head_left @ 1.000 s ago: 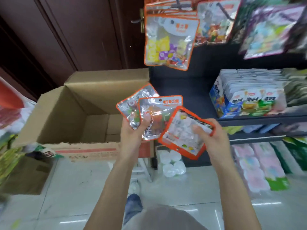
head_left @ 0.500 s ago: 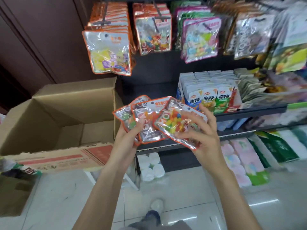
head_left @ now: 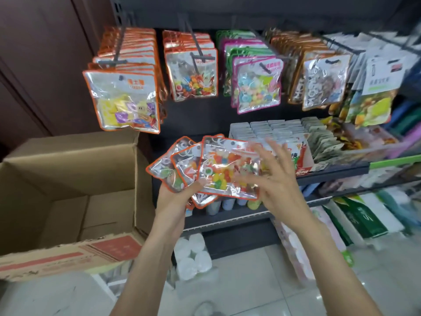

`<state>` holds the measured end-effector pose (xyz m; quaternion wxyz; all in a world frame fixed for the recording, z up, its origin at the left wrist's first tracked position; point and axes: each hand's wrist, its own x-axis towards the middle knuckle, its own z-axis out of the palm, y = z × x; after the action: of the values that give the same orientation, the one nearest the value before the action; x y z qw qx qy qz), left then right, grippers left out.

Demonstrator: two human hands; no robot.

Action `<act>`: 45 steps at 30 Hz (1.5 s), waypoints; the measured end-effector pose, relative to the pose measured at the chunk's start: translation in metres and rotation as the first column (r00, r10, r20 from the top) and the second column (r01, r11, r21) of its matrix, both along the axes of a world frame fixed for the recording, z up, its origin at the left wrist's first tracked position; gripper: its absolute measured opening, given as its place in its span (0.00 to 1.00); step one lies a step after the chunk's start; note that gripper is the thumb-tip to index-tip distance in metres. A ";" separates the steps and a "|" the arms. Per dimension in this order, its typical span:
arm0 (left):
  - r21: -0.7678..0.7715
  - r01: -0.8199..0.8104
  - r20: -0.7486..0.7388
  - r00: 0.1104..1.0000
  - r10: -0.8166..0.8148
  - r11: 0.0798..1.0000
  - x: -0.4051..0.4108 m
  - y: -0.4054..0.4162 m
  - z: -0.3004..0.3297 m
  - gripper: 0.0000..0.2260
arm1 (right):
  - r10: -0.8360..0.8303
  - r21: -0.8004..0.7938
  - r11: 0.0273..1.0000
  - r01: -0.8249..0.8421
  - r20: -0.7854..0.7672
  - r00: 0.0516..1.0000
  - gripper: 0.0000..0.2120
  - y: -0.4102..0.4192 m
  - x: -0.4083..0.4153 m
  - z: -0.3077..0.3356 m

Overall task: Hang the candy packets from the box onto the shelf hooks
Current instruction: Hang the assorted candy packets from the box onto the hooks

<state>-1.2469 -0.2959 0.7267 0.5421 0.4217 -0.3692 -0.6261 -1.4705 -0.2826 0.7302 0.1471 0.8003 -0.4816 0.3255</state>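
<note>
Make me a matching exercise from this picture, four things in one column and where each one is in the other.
Things:
1. brown cardboard box
2. fan of orange-edged clear candy packets
3. pink-edged candy packet
4. clear pack of white rolls

Places:
A. hanging on a shelf hook
B. on the floor under the shelf
C. held in the left hand
D. left of the shelf, flaps open

Pairs: 1-D, 2-C, 3-A, 4-B

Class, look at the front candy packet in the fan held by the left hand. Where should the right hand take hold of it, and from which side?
Probably the front packet's free right edge, approached from the right. Its lower left corner sits pinched in the left hand with the other packets, while the right hand is spread open beside that exposed edge. The flat pouch suits a thumb-and-finger pinch.
</note>
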 end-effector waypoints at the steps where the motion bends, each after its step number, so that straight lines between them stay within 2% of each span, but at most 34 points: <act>1: 0.016 -0.037 -0.017 0.999 0.037 0.999 0.000 -0.004 -0.001 0.24 | -0.090 0.071 0.994 0.084 0.091 0.992 0.32 -0.004 -0.005 0.000; 2: 0.027 -0.062 -0.034 0.997 0.063 0.998 0.001 -0.008 -0.004 0.25 | -0.139 0.196 0.976 0.092 0.245 0.959 0.34 -0.006 -0.006 0.003; 3: 0.030 -0.072 -0.045 0.996 0.073 0.997 0.000 -0.010 -0.005 0.25 | -0.158 0.319 0.948 0.014 0.428 0.890 0.32 -0.007 -0.003 0.007; 5: 0.016 -0.064 -0.060 0.996 0.065 0.998 -0.001 -0.015 -0.006 0.22 | -0.144 0.450 0.864 -0.226 0.651 0.745 0.25 -0.013 0.013 0.012; 6: 0.004 -0.054 -0.072 0.996 0.054 0.999 -0.002 -0.017 -0.005 0.21 | -0.134 0.458 0.840 -0.292 0.696 0.705 0.26 -0.019 0.022 0.013; 8: -0.004 -0.045 -0.078 0.996 0.044 0.999 -0.002 -0.022 -0.004 0.19 | -0.133 0.413 0.853 -0.317 0.762 0.634 0.30 -0.029 0.037 0.009; 11: 0.018 -0.035 -0.043 0.998 0.036 0.999 0.003 -0.030 -0.004 0.19 | -0.224 0.384 0.897 -0.220 0.823 0.523 0.25 -0.044 0.042 0.009; 14: 0.034 -0.080 -0.025 0.996 0.081 0.996 0.017 -0.038 -0.009 0.18 | -0.219 0.311 0.942 -0.124 0.852 0.476 0.21 -0.048 0.038 0.018; 15: 0.040 -0.102 -0.020 0.994 0.103 0.994 0.022 -0.041 -0.012 0.15 | -0.183 0.275 0.954 -0.121 0.851 0.493 0.21 -0.050 0.038 0.025; 17: 0.075 -0.128 -0.002 0.992 0.128 0.989 0.031 -0.044 -0.019 0.12 | -0.073 0.204 0.967 -0.152 0.794 0.603 0.22 -0.058 0.044 0.041; 20: 0.147 -0.131 0.007 0.991 0.131 0.980 0.040 -0.045 -0.026 0.13 | 0.044 0.149 0.967 -0.208 0.705 0.708 0.22 -0.077 0.066 0.063; 23: 0.156 -0.131 0.025 0.991 0.128 0.979 0.041 -0.047 -0.023 0.12 | 0.015 0.182 0.964 -0.192 0.687 0.726 0.24 -0.103 0.080 0.073; 27: 0.118 -0.126 0.056 0.991 0.120 0.985 0.040 -0.046 -0.016 0.20 | -0.053 0.238 0.958 -0.158 0.692 0.720 0.24 -0.119 0.078 0.070; 32: 0.074 -0.150 0.148 0.979 0.138 0.986 0.034 -0.039 -0.018 0.18 | -0.044 0.214 0.964 -0.158 0.715 0.698 0.24 -0.113 0.076 0.066; 38: -0.054 -0.188 0.232 0.953 0.195 0.981 0.028 -0.033 -0.023 0.29 | -0.013 0.164 0.973 -0.161 0.740 0.673 0.24 -0.126 0.078 0.068; 40: -0.070 -0.199 0.240 0.948 0.211 0.977 0.028 -0.032 -0.024 0.32 | -0.045 0.161 0.981 -0.105 0.725 0.688 0.24 -0.127 0.078 0.067; 42: -0.083 -0.213 0.242 0.943 0.227 0.974 0.028 -0.032 -0.025 0.31 | -0.068 0.159 0.985 -0.063 0.706 0.705 0.24 -0.126 0.079 0.067; 45: -0.083 -0.215 0.234 0.945 0.229 0.973 0.026 -0.031 -0.025 0.29 | -0.100 0.135 0.991 0.021 0.611 0.785 0.25 -0.130 0.081 0.067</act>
<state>-1.2209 -0.3270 0.7014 0.5719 0.5182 -0.4001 -0.4942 -1.3892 -0.4127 0.7975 -0.0564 0.6419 -0.5473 0.5341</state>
